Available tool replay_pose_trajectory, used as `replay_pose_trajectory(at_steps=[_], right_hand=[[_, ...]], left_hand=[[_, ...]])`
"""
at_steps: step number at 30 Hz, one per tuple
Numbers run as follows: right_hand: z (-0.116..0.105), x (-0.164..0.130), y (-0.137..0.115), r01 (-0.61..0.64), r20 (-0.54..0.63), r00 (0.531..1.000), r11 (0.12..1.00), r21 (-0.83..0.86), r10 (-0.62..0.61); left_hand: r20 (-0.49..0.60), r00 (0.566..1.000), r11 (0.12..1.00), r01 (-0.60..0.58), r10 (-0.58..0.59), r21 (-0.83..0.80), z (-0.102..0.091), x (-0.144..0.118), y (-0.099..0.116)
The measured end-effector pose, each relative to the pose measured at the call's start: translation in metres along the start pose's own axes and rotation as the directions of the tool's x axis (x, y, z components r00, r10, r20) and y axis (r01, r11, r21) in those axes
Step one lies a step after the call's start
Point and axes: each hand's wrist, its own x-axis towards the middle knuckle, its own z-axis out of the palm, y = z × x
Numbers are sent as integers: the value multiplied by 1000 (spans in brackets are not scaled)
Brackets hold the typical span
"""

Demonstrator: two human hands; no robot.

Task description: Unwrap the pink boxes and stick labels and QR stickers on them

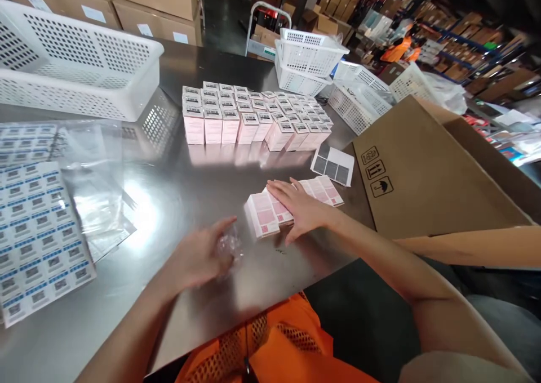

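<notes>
My left hand (202, 256) is closed around a crumpled piece of clear plastic wrap (230, 246), just above the metal table. To its right lies a row of small pink-and-white boxes (262, 214), side by side. My right hand (298, 203) rests on the middle of this row with its fingers spread. Behind the row stands a large block of upright pink boxes (223, 125), each with a barcode label on top. A white sheet with dark grey labels (333, 166) lies just behind the right end of the row.
Sheets of barcode stickers (38, 242) and clear plastic bags (95, 191) cover the table's left side. A white basket (143, 90) stands at back left, and stacked white baskets (310, 53) at the back. An open cardboard box (431, 186) borders the right. A person in orange (399, 48) is far off.
</notes>
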Motion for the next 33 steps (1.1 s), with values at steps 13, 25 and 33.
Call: replay_pose_trajectory(at_steps=[13, 25, 33], right_hand=[[12, 2, -1, 21, -200, 980, 999, 50, -11], [0, -35, 45, -78, -27, 997, 997, 25, 79], [18, -32, 39, -72, -209, 975, 997, 28, 77]], left_hand=[[181, 983, 902, -110, 36, 417, 29, 16, 19], [225, 974, 934, -49, -34, 353, 24, 18, 22], [220, 974, 930, -36, -48, 365, 25, 18, 23]])
